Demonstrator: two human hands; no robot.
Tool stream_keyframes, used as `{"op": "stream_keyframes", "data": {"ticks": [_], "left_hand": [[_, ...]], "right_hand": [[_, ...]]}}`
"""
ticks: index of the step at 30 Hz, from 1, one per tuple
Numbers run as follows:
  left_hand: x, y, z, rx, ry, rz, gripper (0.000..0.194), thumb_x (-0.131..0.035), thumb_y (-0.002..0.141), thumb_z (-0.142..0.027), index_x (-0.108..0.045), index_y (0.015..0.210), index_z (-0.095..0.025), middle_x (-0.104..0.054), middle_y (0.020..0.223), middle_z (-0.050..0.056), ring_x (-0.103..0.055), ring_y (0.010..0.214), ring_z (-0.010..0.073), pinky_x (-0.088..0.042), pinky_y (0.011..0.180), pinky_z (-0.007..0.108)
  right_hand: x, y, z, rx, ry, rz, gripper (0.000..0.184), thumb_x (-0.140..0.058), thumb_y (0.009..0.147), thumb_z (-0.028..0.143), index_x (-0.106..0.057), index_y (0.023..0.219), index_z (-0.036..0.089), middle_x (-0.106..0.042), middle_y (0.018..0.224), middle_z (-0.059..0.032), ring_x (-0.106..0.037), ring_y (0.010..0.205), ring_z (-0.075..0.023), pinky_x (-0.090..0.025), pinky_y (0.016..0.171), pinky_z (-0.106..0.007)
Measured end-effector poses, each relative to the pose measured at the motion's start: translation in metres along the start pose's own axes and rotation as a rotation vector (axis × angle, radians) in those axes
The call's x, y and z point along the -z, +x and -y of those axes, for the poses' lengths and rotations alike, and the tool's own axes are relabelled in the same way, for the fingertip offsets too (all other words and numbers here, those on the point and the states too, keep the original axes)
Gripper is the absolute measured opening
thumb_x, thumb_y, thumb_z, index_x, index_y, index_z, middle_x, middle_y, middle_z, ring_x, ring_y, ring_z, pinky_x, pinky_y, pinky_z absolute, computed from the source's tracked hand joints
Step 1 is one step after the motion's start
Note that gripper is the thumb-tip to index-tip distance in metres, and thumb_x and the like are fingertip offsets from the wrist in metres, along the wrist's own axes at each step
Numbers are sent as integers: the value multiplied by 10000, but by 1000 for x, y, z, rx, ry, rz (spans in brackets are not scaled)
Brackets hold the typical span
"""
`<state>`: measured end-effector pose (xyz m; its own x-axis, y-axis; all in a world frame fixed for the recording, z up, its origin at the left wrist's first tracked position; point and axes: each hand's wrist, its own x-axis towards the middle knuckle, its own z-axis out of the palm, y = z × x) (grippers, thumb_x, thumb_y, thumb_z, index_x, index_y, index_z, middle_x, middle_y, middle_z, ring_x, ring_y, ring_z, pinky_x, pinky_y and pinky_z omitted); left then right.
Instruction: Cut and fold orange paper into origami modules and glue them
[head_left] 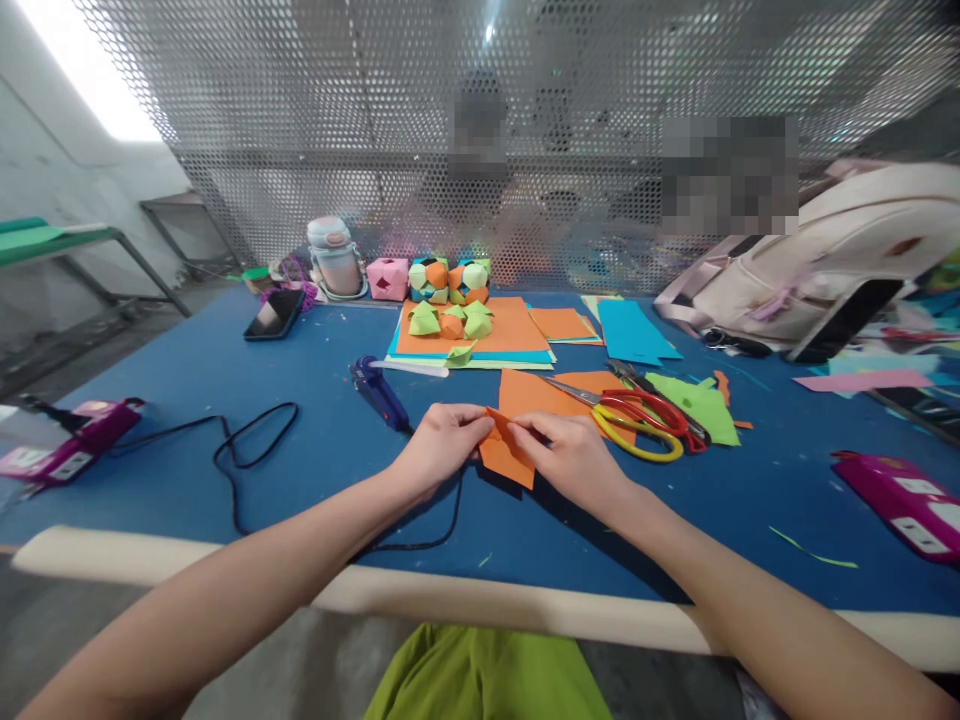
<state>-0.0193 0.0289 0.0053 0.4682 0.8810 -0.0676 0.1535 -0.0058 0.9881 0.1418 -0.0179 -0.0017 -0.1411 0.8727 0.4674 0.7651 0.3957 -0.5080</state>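
A small piece of orange paper [508, 455] is pinched between both hands above the blue table, with a fold at its upper edge. My left hand [442, 447] grips its left side and my right hand [566, 455] its upper right side. Just behind lies a larger orange sheet [519, 388], partly under scissors [637, 430] with red and yellow handles. A dark blue glue gun [380, 395] rests behind my left hand, its black cord running under my left arm. Green paper scraps [697, 405] lie right of the scissors.
Folded paper balls [429, 280] and a pink paper cube [388, 279] stand at the back beside a bottle [335, 258]. Small folded pieces sit on stacked sheets [517, 325]. A phone [274, 315], purple power strips [904, 500] and a backpack [832, 250] line the sides. Perforated metal [300, 120] borders the back.
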Motion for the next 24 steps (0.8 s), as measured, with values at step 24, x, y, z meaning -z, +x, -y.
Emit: {"op": "stream_keyframes", "data": {"ticks": [24], "left_hand": [[1, -1, -6, -32, 214, -73, 162, -588, 678, -267, -600, 613, -120, -522, 548, -25, -421, 533, 79, -299, 491, 203]], "right_hand": [[2, 1, -3, -105, 183, 79, 231, -516, 854, 295, -706, 820, 167, -687, 673, -18, -579, 578, -126, -406, 550, -222]]}}
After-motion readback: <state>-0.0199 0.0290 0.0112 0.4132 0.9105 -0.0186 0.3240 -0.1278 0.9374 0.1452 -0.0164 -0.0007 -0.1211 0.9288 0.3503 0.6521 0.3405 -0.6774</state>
